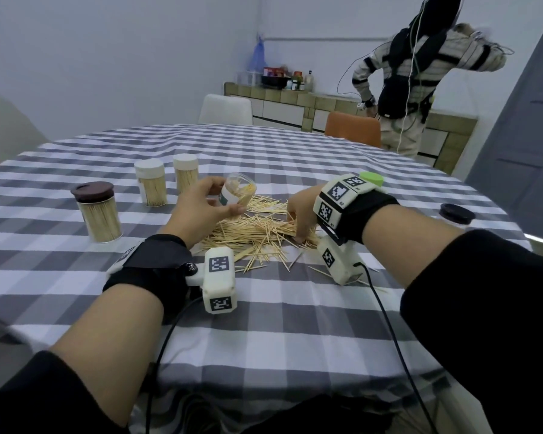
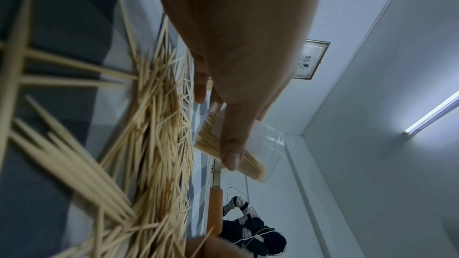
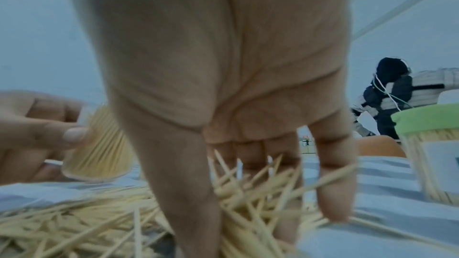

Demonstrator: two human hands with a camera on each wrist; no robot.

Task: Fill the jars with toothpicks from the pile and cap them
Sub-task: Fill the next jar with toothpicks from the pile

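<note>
A loose pile of toothpicks (image 1: 257,228) (image 2: 159,144) lies on the checked tablecloth in front of me. My left hand (image 1: 224,197) (image 2: 218,125) holds a clear open jar (image 1: 239,191) (image 2: 269,140) (image 3: 99,144) tilted just above the pile's left side, its mouth turned toward the right hand. The jar is partly filled with toothpicks. My right hand (image 1: 297,223) (image 3: 261,203) is down in the right side of the pile. Its thumb and curled fingers pinch a bunch of toothpicks (image 3: 248,193) that stick up between them.
Three capped full jars stand at the left: one with a brown lid (image 1: 97,211) and two with white lids (image 1: 151,183) (image 1: 186,172). A green-lidded jar (image 1: 371,178) (image 3: 432,144) stands behind my right wrist. A black lid (image 1: 456,213) lies far right. Another person (image 1: 420,73) stands beyond the table.
</note>
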